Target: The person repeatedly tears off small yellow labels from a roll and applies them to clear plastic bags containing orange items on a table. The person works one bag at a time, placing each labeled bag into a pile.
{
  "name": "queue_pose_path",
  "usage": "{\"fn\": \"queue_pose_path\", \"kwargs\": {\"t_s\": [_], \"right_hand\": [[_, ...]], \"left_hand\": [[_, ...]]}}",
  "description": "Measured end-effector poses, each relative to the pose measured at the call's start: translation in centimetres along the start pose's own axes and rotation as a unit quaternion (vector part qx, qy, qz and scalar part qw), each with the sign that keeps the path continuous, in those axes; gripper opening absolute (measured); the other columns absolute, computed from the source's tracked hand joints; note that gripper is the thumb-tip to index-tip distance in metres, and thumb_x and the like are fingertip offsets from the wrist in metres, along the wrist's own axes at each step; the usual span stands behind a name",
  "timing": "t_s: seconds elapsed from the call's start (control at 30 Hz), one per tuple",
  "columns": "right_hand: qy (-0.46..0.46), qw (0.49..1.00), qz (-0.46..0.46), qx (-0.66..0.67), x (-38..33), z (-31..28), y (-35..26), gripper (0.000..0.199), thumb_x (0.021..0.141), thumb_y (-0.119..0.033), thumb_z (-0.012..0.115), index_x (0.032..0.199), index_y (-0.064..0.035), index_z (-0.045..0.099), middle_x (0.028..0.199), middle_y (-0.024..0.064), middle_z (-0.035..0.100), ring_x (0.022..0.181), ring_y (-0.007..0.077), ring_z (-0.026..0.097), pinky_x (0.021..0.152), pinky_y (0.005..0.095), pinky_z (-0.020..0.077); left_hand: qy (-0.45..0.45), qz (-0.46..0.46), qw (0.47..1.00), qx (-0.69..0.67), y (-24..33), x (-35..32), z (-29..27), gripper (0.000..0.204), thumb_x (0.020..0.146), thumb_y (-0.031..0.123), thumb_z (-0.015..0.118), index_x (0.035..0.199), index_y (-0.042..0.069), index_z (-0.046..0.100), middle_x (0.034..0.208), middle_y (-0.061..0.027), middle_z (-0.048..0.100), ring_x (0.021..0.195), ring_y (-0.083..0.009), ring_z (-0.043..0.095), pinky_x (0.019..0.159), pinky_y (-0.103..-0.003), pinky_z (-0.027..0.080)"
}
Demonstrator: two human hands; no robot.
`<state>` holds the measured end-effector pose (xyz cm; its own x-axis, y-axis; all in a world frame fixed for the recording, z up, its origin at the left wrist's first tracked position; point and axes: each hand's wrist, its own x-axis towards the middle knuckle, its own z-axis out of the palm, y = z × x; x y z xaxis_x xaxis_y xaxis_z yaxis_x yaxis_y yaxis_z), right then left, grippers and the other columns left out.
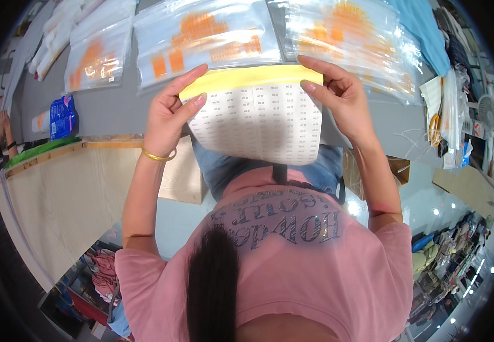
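Between my hands a white sheet of small printed labels (252, 122) with a yellow band along its far edge is stretched out. My left hand (173, 105) pinches its far left corner between thumb and fingers. At the far right corner my right hand (341, 97) grips it the same way. The sheet hangs over the table's near edge, above my lap, and its lower end curves down. Just beyond it lie clear plastic bags with orange print, one stack (207, 43) in the middle and another (349, 48) to the right.
A smaller clear bag stack (98, 60) lies at the left of the grey table (110, 108). A blue packet (63, 117) stands near the left edge. On the right are yellow-handled scissors (434, 128), a small fan (488, 111) and light blue cloth (423, 34).
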<state>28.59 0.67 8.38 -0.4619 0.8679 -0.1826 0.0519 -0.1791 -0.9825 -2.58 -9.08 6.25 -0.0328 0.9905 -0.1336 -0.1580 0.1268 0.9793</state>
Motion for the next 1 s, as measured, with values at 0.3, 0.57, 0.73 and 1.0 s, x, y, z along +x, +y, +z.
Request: {"fn": "queue_pose_path", "kwargs": {"t_s": [0.3, 0.57, 0.73, 1.0], "right_hand": [[0.004, 0.970, -0.123, -0.211, -0.7, 0.4, -0.5, 0.033, 0.091, -0.009, 0.079, 0.123, -0.0039, 0.074, 0.085, -0.0003, 0.061, 0.079, 0.0075, 0.057, 0.072, 0.0245, 0.0500], [-0.020, 0.930, -0.221, -0.294, -1.4, 0.6, -2.7, 0.014, 0.089, -0.003, 0.076, 0.103, 0.0001, 0.076, 0.098, 0.0054, 0.068, 0.092, 0.0148, 0.064, 0.083, 0.0278, 0.0506], [-0.130, 0.951, -0.175, -0.219, -1.9, 3.2, -4.3, 0.004, 0.092, 0.003, 0.068, 0.095, 0.0028, 0.071, 0.109, 0.0109, 0.075, 0.093, 0.0169, 0.067, 0.085, 0.0294, 0.0520], [-0.113, 0.987, -0.015, -0.111, -3.0, 0.9, -3.7, 0.005, 0.097, -0.002, 0.069, 0.099, 0.0026, 0.069, 0.107, 0.0107, 0.074, 0.095, 0.0130, 0.067, 0.088, 0.0276, 0.0539]], "left_hand": [[-0.008, -0.019, 0.998, 0.061, 0.4, -1.2, -1.0, 0.047, 0.094, -0.002, 0.073, 0.139, -0.001, 0.062, 0.131, -0.0077, 0.069, 0.110, -0.0090, 0.066, 0.092, -0.023, 0.055], [-0.041, -0.079, 0.973, 0.212, 2.5, -1.3, -2.3, 0.036, 0.089, 0.005, 0.080, 0.125, 0.004, 0.073, 0.103, -0.0033, 0.072, 0.085, -0.0109, 0.065, 0.072, -0.025, 0.053], [-0.024, 0.238, 0.853, 0.464, 4.4, -0.8, 4.2, 0.017, 0.090, 0.006, 0.077, 0.107, 0.005, 0.077, 0.090, -0.0076, 0.069, 0.076, -0.0161, 0.061, 0.072, -0.027, 0.049], [-0.277, 0.010, 0.926, 0.256, 3.6, 0.6, 1.0, 0.017, 0.099, 0.015, 0.068, 0.101, -0.001, 0.073, 0.066, -0.0080, 0.062, 0.060, -0.0132, 0.053, 0.057, -0.031, 0.043]]}}
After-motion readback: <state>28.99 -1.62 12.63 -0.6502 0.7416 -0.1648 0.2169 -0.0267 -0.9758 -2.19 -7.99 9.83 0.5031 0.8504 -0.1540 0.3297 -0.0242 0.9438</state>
